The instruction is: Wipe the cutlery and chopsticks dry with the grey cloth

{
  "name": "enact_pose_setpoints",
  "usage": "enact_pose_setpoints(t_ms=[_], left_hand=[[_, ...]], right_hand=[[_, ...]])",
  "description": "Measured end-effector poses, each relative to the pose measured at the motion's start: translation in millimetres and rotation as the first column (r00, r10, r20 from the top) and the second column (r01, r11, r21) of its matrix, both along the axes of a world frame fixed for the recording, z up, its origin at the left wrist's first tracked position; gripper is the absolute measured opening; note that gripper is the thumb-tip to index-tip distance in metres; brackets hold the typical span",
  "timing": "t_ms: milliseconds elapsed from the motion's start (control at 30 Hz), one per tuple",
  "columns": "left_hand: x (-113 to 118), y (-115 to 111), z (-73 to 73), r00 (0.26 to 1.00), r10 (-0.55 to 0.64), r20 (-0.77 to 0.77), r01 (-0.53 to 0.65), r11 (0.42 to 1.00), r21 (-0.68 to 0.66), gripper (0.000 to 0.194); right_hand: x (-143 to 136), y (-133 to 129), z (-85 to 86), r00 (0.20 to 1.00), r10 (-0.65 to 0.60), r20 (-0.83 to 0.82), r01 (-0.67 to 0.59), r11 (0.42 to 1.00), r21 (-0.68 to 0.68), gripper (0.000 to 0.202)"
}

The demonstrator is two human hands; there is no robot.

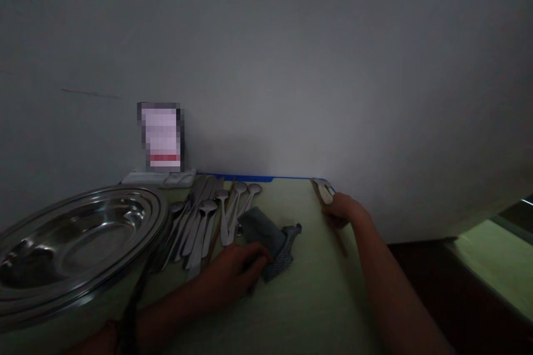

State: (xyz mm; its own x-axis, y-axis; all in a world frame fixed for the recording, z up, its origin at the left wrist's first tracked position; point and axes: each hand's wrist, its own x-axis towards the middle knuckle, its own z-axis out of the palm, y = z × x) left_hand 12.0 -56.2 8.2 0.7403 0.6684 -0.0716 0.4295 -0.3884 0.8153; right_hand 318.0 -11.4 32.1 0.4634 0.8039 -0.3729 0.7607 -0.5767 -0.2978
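My left hand (239,269) rests low over the table, its fingers curled at the near edge of a crumpled grey cloth (266,230). Part of the cloth has a checked or mesh pattern. At the table's right edge my right hand (343,209) is closed around a fork (322,184), whose tines point away from me; its handle is hidden by the fingers. A thin brown chopstick (340,244) runs under or beside that hand. Left of the cloth lie several metal spoons (224,195) and a bundle of other flatware (194,222), handles mostly towards me.
Large shiny oval metal trays (150,199), seemingly stacked, take up the left side. Behind the flatware sits a white plastic tray (158,178), with a blurred-out upright screen (162,136) against the wall (316,66). Another pale green tabletop (495,266) stands to the right, past a dark gap.
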Motion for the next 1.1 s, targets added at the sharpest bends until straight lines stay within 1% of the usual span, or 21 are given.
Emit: enact_pose_setpoints(t_ms=[233,400,467,533,567,633,700,767,800,867,933,967,1000,1033,1100], left_hand=[[0,0,-1.3,1.000,-0.015,0.003,0.015,0.999,0.033,0.027],[1,0,-1.7,1.000,-0.024,0.009,0.023,0.998,0.051,0.028],[1,-1,-0.6,1.000,-0.019,-0.009,0.019,0.998,0.062,0.028],[1,-2,0.0,0.999,-0.017,-0.039,0.020,0.996,0.085,0.028],[1,-3,-0.1,0.998,-0.017,-0.053,0.023,0.993,0.117,0.028],[0,-4,-1.0,0.996,-0.008,-0.089,0.029,0.973,0.228,0.028],[-1,-5,-1.8,0.989,0.002,-0.147,0.056,0.920,0.389,0.027],[-3,-5,-1.4,0.974,0.042,-0.224,0.090,0.831,0.549,0.026],[-3,-5,-0.9,0.962,0.084,-0.258,0.098,0.779,0.619,0.026],[-5,-5,-0.2,0.931,0.215,-0.295,0.076,0.677,0.732,0.028],[-7,-4,-1.4,0.885,0.351,-0.304,0.036,0.601,0.798,0.032],[-8,-4,-2.9,0.862,0.403,-0.308,0.022,0.578,0.816,0.036],[-8,-4,-4.9,0.839,0.444,-0.315,0.012,0.564,0.826,0.041],[-9,-4,-7.0,0.819,0.473,-0.326,0.009,0.558,0.830,0.045],[-9,-4,-10.7,0.785,0.507,-0.356,0.010,0.565,0.825,0.051]], right_hand=[[11,-5,0.2,0.972,0.007,0.235,-0.025,0.997,0.074,0.027],[5,-10,6.3,0.941,0.004,0.340,-0.052,0.990,0.130,0.027],[-8,-13,8.4,0.924,0.020,0.381,-0.088,0.983,0.162,0.028],[-28,-16,6.3,0.910,0.058,0.411,-0.151,0.969,0.196,0.029],[-41,-18,3.2,0.903,0.087,0.421,-0.192,0.958,0.215,0.030],[-69,-22,-6.5,0.891,0.150,0.428,-0.275,0.930,0.246,0.031],[-93,-26,-17.6,0.885,0.220,0.411,-0.346,0.901,0.263,0.032],[-108,-29,-25.7,0.883,0.273,0.381,-0.393,0.874,0.285,0.034],[-111,-30,-27.9,0.887,0.283,0.365,-0.401,0.864,0.306,0.037],[-109,-33,-28.6,0.900,0.293,0.324,-0.402,0.846,0.350,0.046],[-102,-37,-26.7,0.911,0.320,0.259,-0.403,0.818,0.410,0.057],[-99,-39,-25.9,0.910,0.352,0.221,-0.415,0.796,0.442,0.058],[-97,-42,-25.6,0.897,0.400,0.190,-0.441,0.763,0.474,0.054],[-96,-43,-26.0,0.876,0.447,0.180,-0.474,0.729,0.494,0.048],[-97,-45,-28.9,0.828,0.522,0.204,-0.547,0.671,0.500,0.034]])
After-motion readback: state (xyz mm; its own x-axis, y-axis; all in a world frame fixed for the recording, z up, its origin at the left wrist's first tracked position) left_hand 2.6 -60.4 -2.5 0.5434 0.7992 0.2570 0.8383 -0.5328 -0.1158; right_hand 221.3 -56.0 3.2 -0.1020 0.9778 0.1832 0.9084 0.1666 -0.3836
